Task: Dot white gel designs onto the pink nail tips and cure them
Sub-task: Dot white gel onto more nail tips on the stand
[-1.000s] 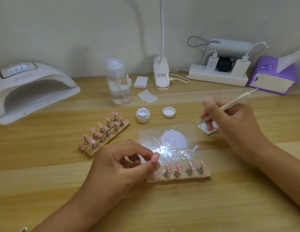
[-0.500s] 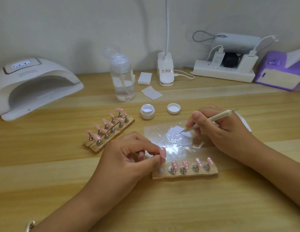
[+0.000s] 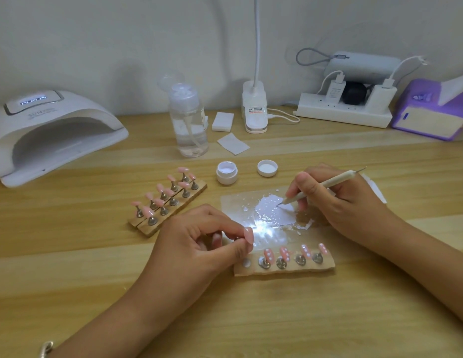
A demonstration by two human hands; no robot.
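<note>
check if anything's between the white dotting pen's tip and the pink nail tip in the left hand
Nothing visible. The right hand rests its white dotting pen in white gel on the clear palette sheet; only flat sheet separates it from the pink nail tip the left hand pinches.

"SUN" in grey letters on the white curing lamp (image 3: 70, 112); other labels too blurred.

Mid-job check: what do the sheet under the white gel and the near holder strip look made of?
Sheet: clear and glossy, likely plastic or silicone; table grain shows through and light glares off it. Near holder strip: pale, matte, rough-edged, probably wood. Its round stand bases: shiny grey, seemingly metal.
</note>
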